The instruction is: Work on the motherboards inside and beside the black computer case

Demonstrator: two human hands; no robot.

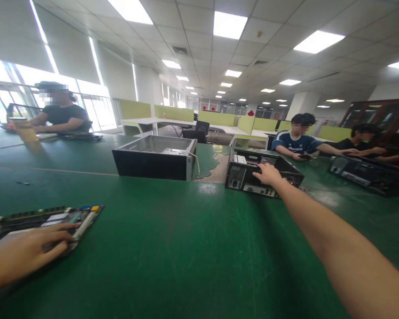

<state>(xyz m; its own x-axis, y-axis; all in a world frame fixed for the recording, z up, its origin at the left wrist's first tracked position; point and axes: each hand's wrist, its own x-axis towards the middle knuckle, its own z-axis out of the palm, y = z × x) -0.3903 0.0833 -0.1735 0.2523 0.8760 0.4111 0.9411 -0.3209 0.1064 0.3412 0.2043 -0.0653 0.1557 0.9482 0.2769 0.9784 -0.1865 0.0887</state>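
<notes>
Item, far left: a seated person in a dark shirt [61, 116] is leaning on the green table [159, 248], a yellowish container [25, 130] standing just beside their arm. Item, near left: a motherboard [53, 218] is lying flat, components up, near the table's edge. The left hand [28, 253] is resting on top of it, fingers [58, 228] stretched out and loosely spread, pressing rather than gripping, apparently to keep the board from sliding on the mat. Item, centre: a large open computer case [154, 160] is sitting on its side with the open face up, so its inside is reachable from above; a white cable [197, 163] is drooping over its right end. Next to it, a torn patch [216, 170] in the mat is showing a brown surface beneath. Item, right of centre: a small black computer case [244, 175] is lying with its port panel facing the wearer. The right hand [268, 174], at full arm's reach, is lying over its top edge, fingers close together; whether they are hooking the rim cannot be told. Item, far right: two seated people [299, 142] are working behind another black case [369, 175].
</notes>
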